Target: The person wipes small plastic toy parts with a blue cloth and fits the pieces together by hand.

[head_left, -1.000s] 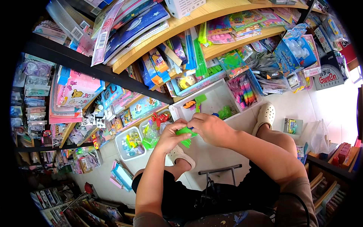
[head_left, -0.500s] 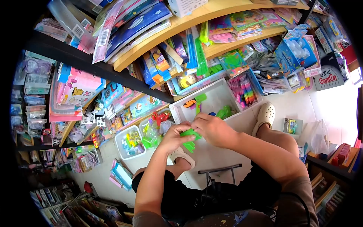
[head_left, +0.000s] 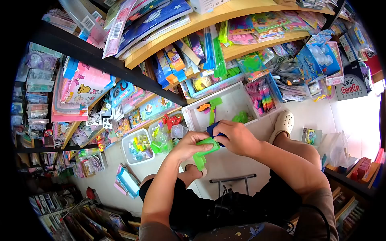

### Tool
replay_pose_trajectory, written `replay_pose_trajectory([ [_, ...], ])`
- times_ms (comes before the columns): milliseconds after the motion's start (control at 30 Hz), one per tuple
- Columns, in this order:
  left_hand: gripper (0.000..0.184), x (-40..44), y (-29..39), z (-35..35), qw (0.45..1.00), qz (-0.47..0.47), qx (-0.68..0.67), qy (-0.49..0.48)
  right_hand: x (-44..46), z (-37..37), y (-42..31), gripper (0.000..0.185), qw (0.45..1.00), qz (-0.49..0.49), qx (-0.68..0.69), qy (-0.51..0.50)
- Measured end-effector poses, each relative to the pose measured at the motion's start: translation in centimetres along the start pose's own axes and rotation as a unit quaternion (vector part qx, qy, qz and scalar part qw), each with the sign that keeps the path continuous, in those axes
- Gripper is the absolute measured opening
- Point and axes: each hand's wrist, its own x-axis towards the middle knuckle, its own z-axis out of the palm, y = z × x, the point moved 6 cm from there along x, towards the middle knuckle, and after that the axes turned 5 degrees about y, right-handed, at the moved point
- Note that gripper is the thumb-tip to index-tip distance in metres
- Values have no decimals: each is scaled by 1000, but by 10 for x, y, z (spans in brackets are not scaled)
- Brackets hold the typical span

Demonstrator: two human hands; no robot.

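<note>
My left hand (head_left: 188, 147) grips a bright green plastic toy piece (head_left: 206, 150) between thumb and fingers, its narrow end pointing down. Close beside it, my right hand (head_left: 237, 137) pinches a dark blue piece (head_left: 212, 129) against the top of the green one. Whether the two pieces are joined, I cannot tell; my fingers cover the contact. Just beyond my hands, a white box (head_left: 188, 119) holds a long light green piece (head_left: 213, 114), an orange and black piece (head_left: 203, 107) and a rounded green piece (head_left: 241, 117).
Left of my hands stand a white bin (head_left: 128, 157) of small yellow and blue items and a tub with green and red toys (head_left: 161, 142). Packed shelves (head_left: 169, 44) overhang the far side. A metal stool frame (head_left: 233, 179) is between my legs.
My right hand now has a dark blue piece at the green one; earlier the blue lay partly visible by the box. The green piece has turned in my left hand.
</note>
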Motion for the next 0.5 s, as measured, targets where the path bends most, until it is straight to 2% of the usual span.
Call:
replay_pose_trajectory([
  [100, 18, 2, 5, 2, 999, 43, 26, 6, -2, 1, 2, 11, 1000, 0, 4, -24],
  [200, 18, 2, 4, 1, 1000, 17, 22, 10, -2, -1, -2, 10, 999, -6, 16, -46],
  [367, 18, 5, 1, 7, 998, 38, 53, -19, -3, -2, 0, 11, 998, -7, 24, -51],
  [500, 17, 3, 5, 10, 994, 56, 81, -42, -7, -5, -4, 12, 997, 8, -42, -57],
])
